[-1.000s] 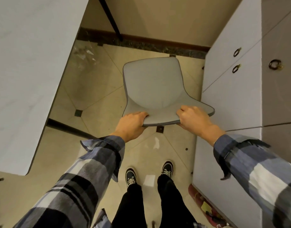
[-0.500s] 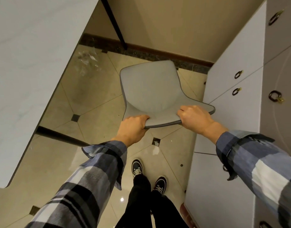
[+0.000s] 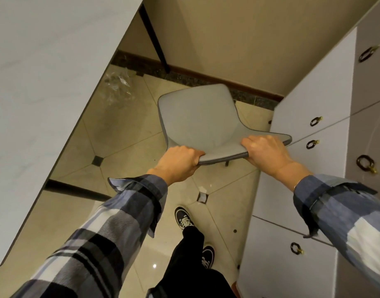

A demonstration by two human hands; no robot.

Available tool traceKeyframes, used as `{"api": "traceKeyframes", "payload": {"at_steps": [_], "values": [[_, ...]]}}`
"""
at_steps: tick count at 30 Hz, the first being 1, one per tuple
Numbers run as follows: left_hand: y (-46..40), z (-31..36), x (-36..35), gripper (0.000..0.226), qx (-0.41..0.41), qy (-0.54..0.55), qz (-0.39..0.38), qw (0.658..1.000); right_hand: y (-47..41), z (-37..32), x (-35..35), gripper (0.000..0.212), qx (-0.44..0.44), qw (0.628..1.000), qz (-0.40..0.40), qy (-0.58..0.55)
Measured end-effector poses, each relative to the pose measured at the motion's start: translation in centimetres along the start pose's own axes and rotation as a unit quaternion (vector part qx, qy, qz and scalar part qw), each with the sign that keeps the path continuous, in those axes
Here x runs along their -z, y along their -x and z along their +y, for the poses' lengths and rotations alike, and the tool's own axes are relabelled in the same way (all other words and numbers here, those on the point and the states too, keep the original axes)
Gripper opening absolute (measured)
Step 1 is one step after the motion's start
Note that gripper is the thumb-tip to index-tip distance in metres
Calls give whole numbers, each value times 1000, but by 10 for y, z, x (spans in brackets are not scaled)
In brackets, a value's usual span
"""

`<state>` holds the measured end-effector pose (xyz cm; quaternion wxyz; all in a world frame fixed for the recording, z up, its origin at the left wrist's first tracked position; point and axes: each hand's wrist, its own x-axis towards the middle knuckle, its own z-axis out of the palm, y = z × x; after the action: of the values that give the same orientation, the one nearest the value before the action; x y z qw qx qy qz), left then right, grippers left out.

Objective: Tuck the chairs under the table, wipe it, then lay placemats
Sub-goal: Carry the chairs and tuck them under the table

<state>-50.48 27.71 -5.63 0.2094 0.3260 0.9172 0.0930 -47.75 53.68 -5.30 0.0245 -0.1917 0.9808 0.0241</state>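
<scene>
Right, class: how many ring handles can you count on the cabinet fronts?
5 ring handles: one top right, two close together beside the chair at and, one at the right edge, one low near the right sleeve at. More may hide behind that sleeve.

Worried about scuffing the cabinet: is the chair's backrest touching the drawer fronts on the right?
Cannot tell. In the head view the right tip of the chair backrest overlaps the cabinet edge, but from above no gap or contact shows plainly.

both hands (image 3: 180, 163) (image 3: 265, 152) on grey chair (image 3: 198, 119)
</scene>
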Motion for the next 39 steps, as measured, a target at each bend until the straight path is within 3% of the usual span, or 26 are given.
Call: {"api": "traceKeyframes", "payload": {"at_steps": [7, 12, 17, 27, 35, 39], "values": [[-16, -33, 32, 22, 18, 12, 27, 999, -43, 1, 22, 23, -24, 1000, -11, 14], [-22, -39, 46, 17, 69, 54, 84, 993, -71, 7, 45, 20, -26, 997, -60, 29], [-14, -30, 35, 16, 101, 65, 108, 987, -81, 14, 45, 8, 33, 997, -52, 48], [-59, 53, 14, 22, 190, 131, 132, 964, -98, 99, 35, 18, 137, 986, -4, 99], [-139, 68, 34, 11, 142, 41, 110, 983, -104, 177, 19, 14, 44, 996, -18, 78], [-139, 55, 33, 14, 117, -3, 73, 990, -94, 171, -4, 15, 56, 998, -17, 30]]}}
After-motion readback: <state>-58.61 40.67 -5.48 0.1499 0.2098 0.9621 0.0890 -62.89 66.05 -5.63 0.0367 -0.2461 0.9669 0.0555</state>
